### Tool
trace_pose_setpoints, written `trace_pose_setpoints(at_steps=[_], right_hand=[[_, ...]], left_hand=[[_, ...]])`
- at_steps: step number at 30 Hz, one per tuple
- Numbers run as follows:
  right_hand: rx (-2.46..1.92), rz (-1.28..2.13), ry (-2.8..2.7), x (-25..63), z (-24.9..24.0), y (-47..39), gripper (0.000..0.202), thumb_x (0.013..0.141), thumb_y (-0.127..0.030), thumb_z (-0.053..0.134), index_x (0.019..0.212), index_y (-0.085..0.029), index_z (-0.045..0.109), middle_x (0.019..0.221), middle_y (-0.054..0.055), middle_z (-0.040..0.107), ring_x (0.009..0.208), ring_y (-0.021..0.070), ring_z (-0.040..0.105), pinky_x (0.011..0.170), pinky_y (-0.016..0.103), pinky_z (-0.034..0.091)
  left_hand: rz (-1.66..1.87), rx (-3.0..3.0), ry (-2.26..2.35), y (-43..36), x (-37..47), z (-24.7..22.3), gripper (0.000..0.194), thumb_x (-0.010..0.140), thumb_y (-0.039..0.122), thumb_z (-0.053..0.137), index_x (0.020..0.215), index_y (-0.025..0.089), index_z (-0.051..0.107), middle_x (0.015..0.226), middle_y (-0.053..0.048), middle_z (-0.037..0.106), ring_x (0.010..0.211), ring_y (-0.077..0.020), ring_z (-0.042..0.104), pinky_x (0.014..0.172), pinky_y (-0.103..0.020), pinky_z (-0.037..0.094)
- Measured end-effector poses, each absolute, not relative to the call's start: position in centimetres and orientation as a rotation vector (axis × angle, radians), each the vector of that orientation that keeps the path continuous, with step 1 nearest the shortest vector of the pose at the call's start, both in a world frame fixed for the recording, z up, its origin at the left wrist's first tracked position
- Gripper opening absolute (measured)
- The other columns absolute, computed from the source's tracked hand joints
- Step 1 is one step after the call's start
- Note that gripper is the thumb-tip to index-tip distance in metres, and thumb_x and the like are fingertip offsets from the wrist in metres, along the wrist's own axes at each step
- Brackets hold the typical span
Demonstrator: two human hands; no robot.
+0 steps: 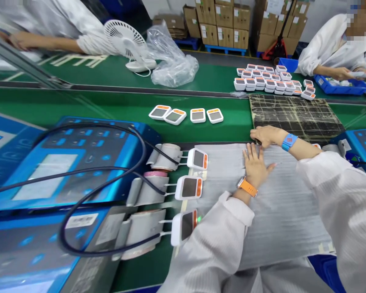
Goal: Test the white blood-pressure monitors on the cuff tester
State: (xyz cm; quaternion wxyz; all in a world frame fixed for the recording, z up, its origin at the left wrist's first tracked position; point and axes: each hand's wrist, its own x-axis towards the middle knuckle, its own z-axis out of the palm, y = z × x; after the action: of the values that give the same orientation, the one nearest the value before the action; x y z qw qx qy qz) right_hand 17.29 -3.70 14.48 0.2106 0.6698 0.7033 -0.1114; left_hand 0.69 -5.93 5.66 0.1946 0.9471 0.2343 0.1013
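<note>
My left hand (256, 169), with an orange-banded watch at the wrist, lies flat with spread fingers on a grey sheet (280, 207). Just beyond its fingertips, at the sheet's far edge, is my right hand (266, 136), wearing a blue wristband. Its fingers are bent down and drawn together; a small dark spot shows under them, too hidden to name. Left of the hands, three white devices with grey screens and orange strips, a far one (197, 159), a middle one (189, 187) and a near one (184, 227), are connected to clamp-like fixtures (151, 189).
Blue test instruments (79, 162) with looping black cables (106, 179) fill the left. Several like devices (198, 115) lie on the green belt, beside a dark scratched board (293, 116). Across stand a fan (128, 40), a plastic bag (173, 61), stacked devices (262, 79) and two co-workers.
</note>
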Motion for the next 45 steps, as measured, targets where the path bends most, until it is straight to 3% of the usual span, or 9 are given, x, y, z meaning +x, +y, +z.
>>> trace_pose_setpoints(at_steps=[12, 20, 23, 26, 28, 31, 34, 39, 45], right_hand=[[1.833, -0.242, 2.058, 18.0, 14.4, -4.0, 0.039, 0.076, -0.028, 0.068, 0.112, -0.014, 0.062, 0.117, 0.014, 0.062, 0.098, 0.0289, 0.055, 0.064, 0.034, 0.039], [2.049, -0.598, 2.057, 19.7, 12.9, -5.2, 0.078, 0.069, -0.024, 0.068, 0.144, -0.012, 0.051, 0.150, 0.016, 0.051, 0.123, 0.0342, 0.055, 0.101, 0.044, 0.047], [2.289, -0.645, 1.996, 20.9, 12.8, -3.4, 0.061, 0.074, -0.013, 0.059, 0.135, -0.014, 0.062, 0.143, 0.013, 0.060, 0.127, 0.0297, 0.057, 0.107, 0.038, 0.046], [2.590, -0.399, 1.909, 20.6, 12.2, 0.4, 0.045, 0.085, -0.011, 0.050, 0.125, -0.013, 0.069, 0.131, 0.014, 0.068, 0.121, 0.0274, 0.063, 0.107, 0.037, 0.046], [2.614, -0.226, 1.968, 19.6, 11.3, 3.4, 0.046, 0.092, -0.020, 0.051, 0.136, -0.009, 0.061, 0.140, 0.018, 0.061, 0.130, 0.0293, 0.057, 0.111, 0.040, 0.043], [2.424, -0.019, 2.102, 18.3, 9.6, 7.6, 0.074, 0.093, -0.043, 0.062, 0.155, -0.010, 0.038, 0.162, 0.021, 0.035, 0.149, 0.0379, 0.032, 0.120, 0.055, 0.029], [2.314, 0.085, 2.104, 17.9, 8.3, 11.0, 0.083, 0.095, -0.057, 0.058, 0.161, -0.020, 0.026, 0.168, 0.019, 0.021, 0.151, 0.0437, 0.023, 0.115, 0.067, 0.026], [2.229, 0.060, 2.121, 17.2, 8.0, 13.6, 0.071, 0.100, -0.061, 0.044, 0.158, -0.023, 0.035, 0.161, 0.020, 0.036, 0.131, 0.0404, 0.045, 0.102, 0.058, 0.041], [2.343, 0.104, 2.024, 15.7, 11.1, 7.4, 0.063, 0.101, -0.056, 0.045, 0.154, -0.022, 0.043, 0.150, 0.021, 0.047, 0.118, 0.0386, 0.050, 0.094, 0.050, 0.044]], left_hand=[[0.254, 2.692, 0.575, -3.8, 2.5, 5.4, 0.114, 0.085, 0.077, 0.057, 0.154, -0.009, 0.027, 0.165, -0.032, 0.013, 0.157, -0.0393, 0.005, 0.128, -0.054, 0.006], [0.283, 2.588, 0.836, -3.7, 3.3, 6.1, 0.128, 0.076, 0.080, 0.065, 0.155, -0.011, 0.022, 0.165, -0.032, 0.010, 0.157, -0.0419, 0.000, 0.129, -0.054, 0.004], [0.337, 2.569, 0.810, -3.8, 3.1, 6.0, 0.119, 0.082, 0.077, 0.061, 0.157, -0.007, 0.021, 0.165, -0.030, 0.016, 0.157, -0.0424, 0.001, 0.128, -0.059, 0.007], [0.376, 2.563, 0.789, -4.0, 2.9, 5.8, 0.108, 0.089, 0.072, 0.054, 0.158, -0.005, 0.022, 0.165, -0.028, 0.018, 0.157, -0.0414, 0.004, 0.128, -0.061, 0.009], [0.380, 2.567, 0.779, -4.1, 2.8, 5.7, 0.101, 0.093, 0.065, 0.051, 0.157, -0.007, 0.022, 0.165, -0.028, 0.017, 0.157, -0.0405, 0.004, 0.129, -0.060, 0.010], [0.376, 2.564, 0.780, -4.1, 2.8, 5.1, 0.092, 0.093, 0.051, 0.055, 0.156, -0.008, 0.022, 0.166, -0.027, 0.015, 0.157, -0.0391, 0.004, 0.130, -0.057, 0.011], [0.371, 2.554, 0.799, -3.9, 3.4, 3.9, 0.083, 0.091, 0.038, 0.057, 0.158, -0.002, 0.027, 0.167, -0.021, 0.016, 0.157, -0.0370, 0.002, 0.132, -0.055, 0.011], [0.344, 2.484, 0.788, -3.5, 4.5, 2.3, 0.072, 0.091, 0.035, 0.056, 0.157, 0.011, 0.038, 0.166, -0.011, 0.026, 0.157, -0.0331, 0.007, 0.132, -0.051, 0.019], [0.439, 2.461, 0.742, -3.1, 3.6, 4.3, 0.084, 0.091, 0.045, 0.061, 0.155, -0.004, 0.033, 0.164, -0.026, 0.023, 0.157, -0.0387, 0.007, 0.131, -0.056, 0.011]])
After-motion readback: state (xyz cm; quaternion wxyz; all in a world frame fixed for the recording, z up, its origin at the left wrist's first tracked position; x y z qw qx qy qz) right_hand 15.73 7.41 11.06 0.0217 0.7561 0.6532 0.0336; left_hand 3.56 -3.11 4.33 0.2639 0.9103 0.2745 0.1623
